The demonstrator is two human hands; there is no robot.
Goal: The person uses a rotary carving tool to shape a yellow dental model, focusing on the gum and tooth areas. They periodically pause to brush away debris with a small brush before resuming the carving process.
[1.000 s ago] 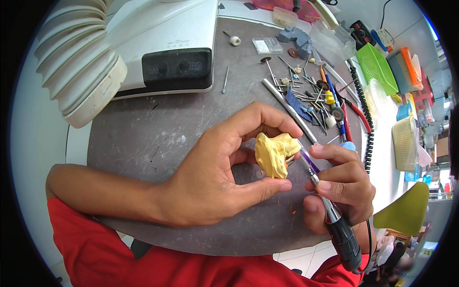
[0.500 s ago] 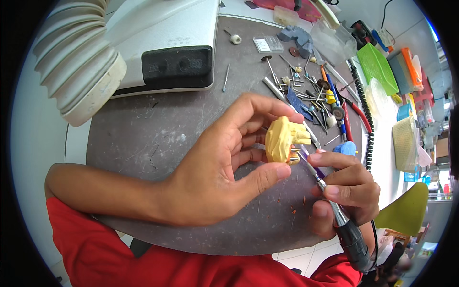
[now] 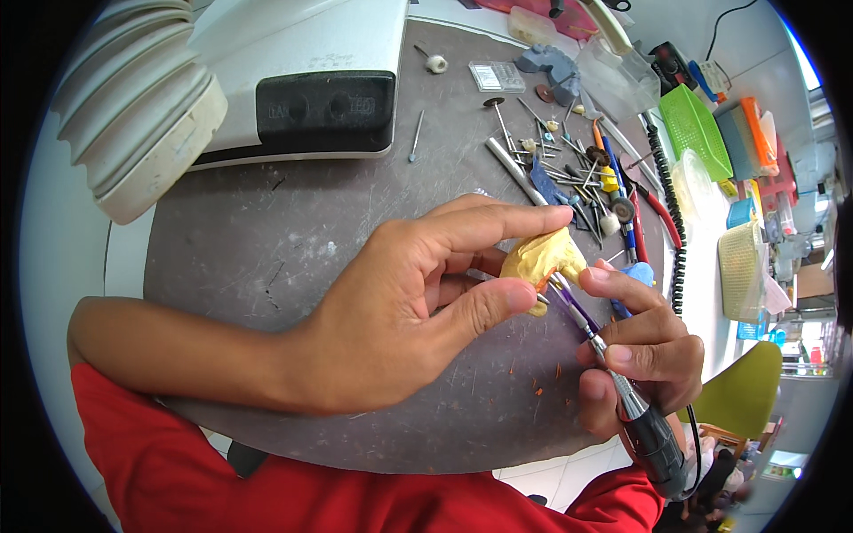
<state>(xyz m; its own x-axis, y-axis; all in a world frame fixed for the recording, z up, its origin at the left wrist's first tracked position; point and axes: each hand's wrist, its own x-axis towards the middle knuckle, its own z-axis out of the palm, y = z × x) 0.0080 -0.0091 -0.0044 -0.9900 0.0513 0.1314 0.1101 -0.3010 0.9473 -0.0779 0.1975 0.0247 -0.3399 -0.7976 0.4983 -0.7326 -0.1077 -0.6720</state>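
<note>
My left hand point(image 3: 400, 311) grips a yellow dental model point(image 3: 536, 258) between thumb and fingers, above the middle of the grey work surface. An orange patch shows on the model's lower edge, close to the bur. My right hand point(image 3: 649, 342) is closed like a pen grip round a rotary handpiece point(image 3: 635, 400), metal in front and black behind, with a cord at its back end. The slim tip points up and left and meets the model's edge; whether it touches cannot be made out. One right fingertip rests at the model's right side.
Burs and polishing tools point(image 3: 586, 182) lie scattered beyond my right hand, with red-handled pliers point(image 3: 659, 218) beside them. A white suction hose point(image 3: 142, 133) hangs at the left by a white-and-black unit point(image 3: 324, 111). Orange crumbs point(image 3: 538, 391) lie on the grey table point(image 3: 240, 231). A green basket point(image 3: 695, 131) stands at right.
My left hand has turned the model, so its tooth side faces more downward. The handpiece tip now sits nearer the orange patch. Both hands keep their hold.
</note>
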